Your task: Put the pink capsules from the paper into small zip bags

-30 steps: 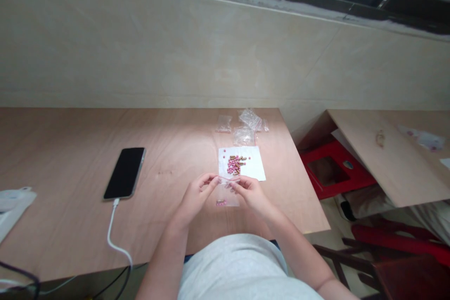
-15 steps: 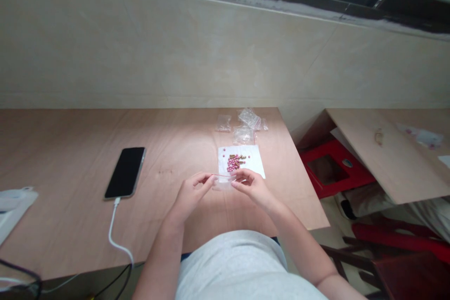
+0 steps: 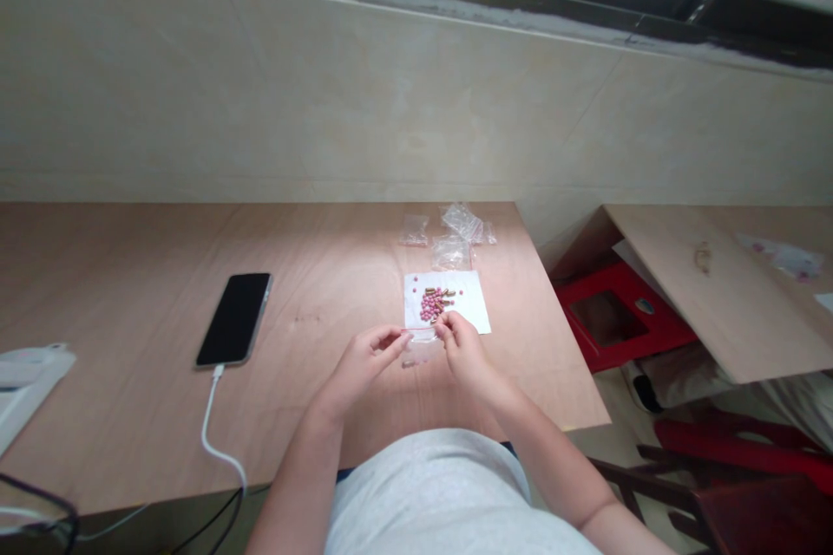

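Note:
Between my two hands is a small clear zip bag (image 3: 422,349) with a red line along its top edge. My left hand (image 3: 368,357) pinches the bag's left top corner, and my right hand (image 3: 463,350) pinches the right one. Something small lies near the bag's bottom, too faint to make out. Just beyond my fingers a white paper sheet (image 3: 478,303) carries a pile of pink round pills (image 3: 430,305) and several gold-brown capsules (image 3: 449,293). A few pink pills lie apart from the pile.
Several clear bags (image 3: 451,252) lie behind the sheet on the wooden table (image 3: 325,277). To the left, a black phone (image 3: 234,319) is plugged into a white cable (image 3: 206,425). A white device (image 3: 29,381) sits at far left. A second table (image 3: 729,303) stands to the right.
My right hand has closed in toward the bag's top right corner, its fingers more bunched. The bag now hangs lower between my hands, and both stay on it.

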The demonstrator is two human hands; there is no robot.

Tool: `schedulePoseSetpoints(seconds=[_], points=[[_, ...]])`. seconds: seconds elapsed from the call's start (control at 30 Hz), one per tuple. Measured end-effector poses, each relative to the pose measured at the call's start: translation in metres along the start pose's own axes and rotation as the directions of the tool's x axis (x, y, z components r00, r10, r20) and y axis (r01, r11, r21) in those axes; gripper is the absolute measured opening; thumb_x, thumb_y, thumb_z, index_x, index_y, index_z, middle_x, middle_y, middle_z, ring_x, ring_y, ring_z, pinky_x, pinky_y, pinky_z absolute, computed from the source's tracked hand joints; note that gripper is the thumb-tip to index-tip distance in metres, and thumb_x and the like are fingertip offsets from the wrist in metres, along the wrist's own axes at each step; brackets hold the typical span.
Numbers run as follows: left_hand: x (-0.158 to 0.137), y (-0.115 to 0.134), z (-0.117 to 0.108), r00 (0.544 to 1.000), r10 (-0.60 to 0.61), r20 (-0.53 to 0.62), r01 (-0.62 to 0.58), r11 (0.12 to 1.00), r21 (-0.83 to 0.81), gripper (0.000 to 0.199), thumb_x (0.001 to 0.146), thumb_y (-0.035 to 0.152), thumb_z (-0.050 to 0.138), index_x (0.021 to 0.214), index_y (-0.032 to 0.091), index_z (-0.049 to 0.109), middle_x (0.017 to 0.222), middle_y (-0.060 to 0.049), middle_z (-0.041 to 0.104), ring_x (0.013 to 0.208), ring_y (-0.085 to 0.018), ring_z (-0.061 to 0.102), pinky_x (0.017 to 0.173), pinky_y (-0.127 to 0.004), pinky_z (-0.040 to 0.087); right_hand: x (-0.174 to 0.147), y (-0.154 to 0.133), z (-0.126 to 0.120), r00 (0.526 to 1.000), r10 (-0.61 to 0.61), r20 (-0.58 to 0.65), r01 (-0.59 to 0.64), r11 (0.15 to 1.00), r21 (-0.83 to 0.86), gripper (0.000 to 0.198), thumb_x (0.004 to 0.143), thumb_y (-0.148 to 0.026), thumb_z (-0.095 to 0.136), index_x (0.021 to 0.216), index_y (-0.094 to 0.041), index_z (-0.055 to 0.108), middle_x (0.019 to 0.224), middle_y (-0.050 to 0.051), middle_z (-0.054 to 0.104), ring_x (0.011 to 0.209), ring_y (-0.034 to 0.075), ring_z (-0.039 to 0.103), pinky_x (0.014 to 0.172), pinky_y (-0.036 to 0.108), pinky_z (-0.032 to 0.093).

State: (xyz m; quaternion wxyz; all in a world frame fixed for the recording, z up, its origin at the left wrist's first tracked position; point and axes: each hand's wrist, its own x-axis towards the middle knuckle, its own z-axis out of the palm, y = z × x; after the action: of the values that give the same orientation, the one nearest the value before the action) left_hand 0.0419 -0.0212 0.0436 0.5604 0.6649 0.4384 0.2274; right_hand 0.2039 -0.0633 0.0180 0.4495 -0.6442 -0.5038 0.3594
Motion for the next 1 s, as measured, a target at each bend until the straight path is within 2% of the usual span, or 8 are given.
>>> schedulePoseSetpoints(seconds=[0.13, 0.3, 0.4, 0.53, 0.7, 0.87, 1.0], points=[[0.002, -0.001, 0.000, 1.000, -0.006, 0.002, 0.006, 1.000, -0.008, 0.027, 0.077, 0.035, 0.049, 0.084, 0.014, 0.064, 0.072, -0.002, 0.064, 0.067, -0.015, 0.056, 0.061, -0.022, 0.043, -0.001, -0.001, -0.002, 1.000, -0.024, 0.009, 0.024, 0.999, -0.029, 0.014, 0.079, -0.020, 0.038, 0.066, -0.019, 0.043, 0.066, 0.000, 0.048, 0.064, 0.014, 0.046, 0.059, 0.025, 0.036], [0.004, -0.004, 0.001, 1.000, 0.022, 0.022, -0.022, 1.000, 0.018, 0.026, 0.078, 0.035, 0.048, 0.084, 0.014, 0.063, 0.077, -0.003, 0.064, 0.073, -0.016, 0.057, 0.065, -0.023, 0.043, -0.001, -0.007, -0.006, 0.989, -0.129, 0.078, 0.135, 0.988, -0.077, 0.010, 0.078, -0.024, 0.047, 0.085, -0.019, 0.052, 0.089, 0.004, 0.054, 0.086, 0.017, 0.048, 0.073, 0.029, 0.038], [0.004, -0.005, 0.002, 0.999, 0.029, 0.024, -0.030, 0.999, 0.032, 0.025, 0.078, 0.035, 0.049, 0.085, 0.015, 0.063, 0.084, -0.003, 0.064, 0.080, -0.017, 0.057, 0.069, -0.024, 0.043, 0.002, -0.012, -0.005, 0.976, -0.171, 0.134, 0.191, 0.971, -0.146, 0.004, 0.077, -0.020, 0.050, 0.077, -0.019, 0.053, 0.082, 0.003, 0.054, 0.084, 0.018, 0.047, 0.076, 0.031, 0.036], [0.003, -0.005, 0.002, 0.997, 0.025, 0.072, -0.025, 1.000, 0.002, 0.025, 0.079, 0.034, 0.047, 0.090, 0.015, 0.059, 0.079, -0.002, 0.063, 0.071, -0.014, 0.056, 0.063, -0.022, 0.042, 0.003, -0.017, -0.002, 0.978, -0.159, 0.133, 0.180, 0.970, -0.161, 0.010, 0.075, -0.013, 0.050, 0.067, -0.018, 0.050, 0.073, 0.002, 0.053, 0.077, 0.017, 0.045, 0.073, 0.030, 0.035], [0.005, -0.005, 0.003, 0.991, 0.056, 0.123, -0.061, 0.997, 0.037, 0.023, 0.080, 0.031, 0.045, 0.082, 0.014, 0.060, 0.076, -0.001, 0.061, 0.070, -0.013, 0.053, 0.061, -0.021, 0.040, -0.001, -0.018, 0.002, 0.985, -0.127, 0.112, 0.142, 0.980, -0.136, 0.014, 0.071, -0.007, 0.051, 0.063, -0.018, 0.047, 0.071, 0.002, 0.051, 0.075, 0.016, 0.044, 0.070, 0.028, 0.034], [0.004, -0.004, 0.006, 0.994, 0.076, 0.079, -0.084, 0.992, 0.098, 0.021, 0.079, 0.028, 0.044, 0.075, 0.014, 0.059, 0.070, 0.001, 0.057, 0.065, -0.012, 0.050, 0.059, -0.020, 0.038, -0.003, -0.018, 0.001, 0.978, -0.127, 0.166, 0.145, 0.984, -0.105, 0.005, 0.074, -0.014, 0.052, 0.070, -0.018, 0.052, 0.075, 0.002, 0.054, 0.079, 0.017, 0.045, 0.074, 0.030, 0.034], [0.002, 0.000, 0.009, 0.987, 0.056, 0.147, -0.069, 0.994, 0.081, 0.025, 0.082, 0.031, 0.040, 0.075, 0.014, 0.058, 0.068, 0.002, 0.054, 0.063, -0.011, 0.047, 0.056, -0.019, 0.036, -0.003, -0.013, 0.003, 0.980, -0.069, 0.189, 0.086, 0.993, -0.082, 0.006, 0.075, -0.017, 0.052, 0.069, -0.017, 0.053, 0.072, 0.002, 0.054, 0.077, 0.016, 0.046, 0.070, 0.028, 0.036]])
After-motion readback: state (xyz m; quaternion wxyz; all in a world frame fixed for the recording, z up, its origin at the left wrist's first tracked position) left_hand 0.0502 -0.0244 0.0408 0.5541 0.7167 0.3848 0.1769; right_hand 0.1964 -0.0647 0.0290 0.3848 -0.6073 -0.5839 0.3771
